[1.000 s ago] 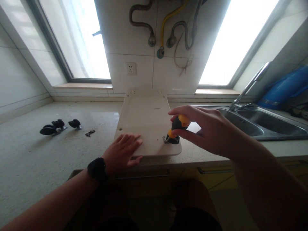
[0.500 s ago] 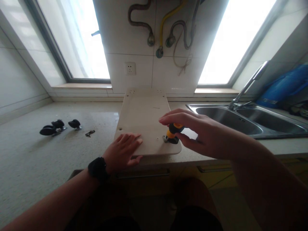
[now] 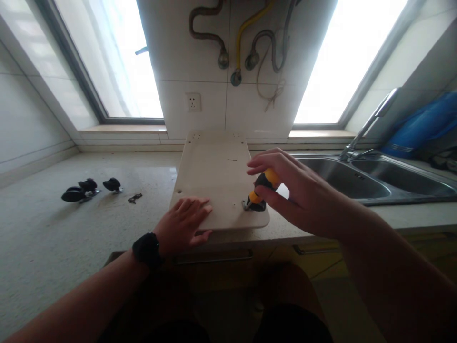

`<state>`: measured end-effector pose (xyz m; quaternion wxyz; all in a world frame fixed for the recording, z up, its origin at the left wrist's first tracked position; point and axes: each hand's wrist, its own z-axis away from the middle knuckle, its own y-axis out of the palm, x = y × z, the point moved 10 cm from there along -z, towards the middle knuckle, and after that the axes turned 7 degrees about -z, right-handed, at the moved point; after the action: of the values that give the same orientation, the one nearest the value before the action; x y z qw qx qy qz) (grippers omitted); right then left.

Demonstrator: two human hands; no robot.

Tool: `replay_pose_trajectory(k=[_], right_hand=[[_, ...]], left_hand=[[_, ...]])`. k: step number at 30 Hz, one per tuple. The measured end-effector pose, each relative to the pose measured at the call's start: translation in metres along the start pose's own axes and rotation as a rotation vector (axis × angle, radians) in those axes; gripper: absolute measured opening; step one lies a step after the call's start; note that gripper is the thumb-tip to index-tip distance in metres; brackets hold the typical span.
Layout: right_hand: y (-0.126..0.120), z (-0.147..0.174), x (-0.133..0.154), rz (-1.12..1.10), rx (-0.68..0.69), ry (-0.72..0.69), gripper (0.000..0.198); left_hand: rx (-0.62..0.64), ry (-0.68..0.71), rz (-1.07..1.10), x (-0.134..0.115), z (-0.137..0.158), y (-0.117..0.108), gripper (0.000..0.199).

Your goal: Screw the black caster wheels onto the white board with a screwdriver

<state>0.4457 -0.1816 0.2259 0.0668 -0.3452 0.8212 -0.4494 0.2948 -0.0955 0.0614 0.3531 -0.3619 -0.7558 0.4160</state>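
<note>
A cream-coloured board (image 3: pixel 214 169) with rounded corners lies flat on the countertop. My left hand (image 3: pixel 187 216) rests on its near left part, fingers stretched out and holding nothing. Over the near right corner, my right hand (image 3: pixel 289 190) grips a yellow and black screwdriver (image 3: pixel 267 180), which leans to the right. The tool's tip reaches down to the metal plate of a black caster wheel (image 3: pixel 257 205) on the board; whether it sits in a screw is too small to tell. Small holes show near the board's other corners.
Several loose casters (image 3: pixel 74 193) lie on the countertop (image 3: pixel 46 238) at the left, beside a small heap of screws (image 3: pixel 134 197). A double steel sink (image 3: pixel 332 176) with a tap (image 3: pixel 367 124) is at the right. Pipes (image 3: pixel 237 45) hang on the wall behind.
My right hand has shifted slightly, and its fingers have opened a little around the handle, showing more of the yellow grip. The left hand and the board stay put.
</note>
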Motion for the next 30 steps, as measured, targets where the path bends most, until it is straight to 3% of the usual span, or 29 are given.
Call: replay_pose_trajectory(k=[2, 5, 10, 13, 15, 19, 23, 25, 27, 30], right_hand=[[0.01, 0.004, 0.001, -0.191, 0.154, -0.019, 0.051], [0.014, 0.006, -0.007, -0.289, 0.215, 0.016, 0.056], [0.001, -0.001, -0.017, -0.094, -0.007, 0.03, 0.036], [-0.013, 0.001, -0.012, 0.065, -0.261, 0.003, 0.038], [-0.014, 0.003, -0.009, 0.147, -0.337, 0.006, 0.037], [0.0, -0.002, -0.002, 0.107, -0.197, -0.04, 0.036], [0.008, -0.001, 0.004, -0.086, 0.04, -0.123, 0.048], [0.008, 0.002, -0.001, -0.179, 0.128, -0.098, 0.058], [0.005, 0.003, -0.008, -0.216, 0.146, -0.041, 0.059], [-0.004, 0.0, -0.015, -0.075, 0.03, 0.04, 0.045]], left_hand=[[0.004, 0.001, -0.01, 0.0, 0.0, 0.001, 0.044], [0.018, -0.002, -0.018, 0.0, 0.001, 0.003, 0.044], [0.008, -0.001, -0.015, 0.001, 0.002, 0.003, 0.043], [0.0, -0.005, -0.014, 0.001, 0.002, 0.002, 0.043], [0.005, 0.0, -0.016, 0.0, 0.002, 0.003, 0.044], [0.006, -0.005, -0.005, 0.0, 0.002, 0.001, 0.044], [0.013, -0.003, -0.016, 0.001, 0.002, 0.002, 0.044], [0.017, 0.0, -0.02, 0.001, 0.002, 0.002, 0.044], [0.014, 0.0, -0.016, 0.001, 0.001, 0.003, 0.044], [0.004, -0.003, -0.015, 0.001, 0.001, 0.003, 0.043]])
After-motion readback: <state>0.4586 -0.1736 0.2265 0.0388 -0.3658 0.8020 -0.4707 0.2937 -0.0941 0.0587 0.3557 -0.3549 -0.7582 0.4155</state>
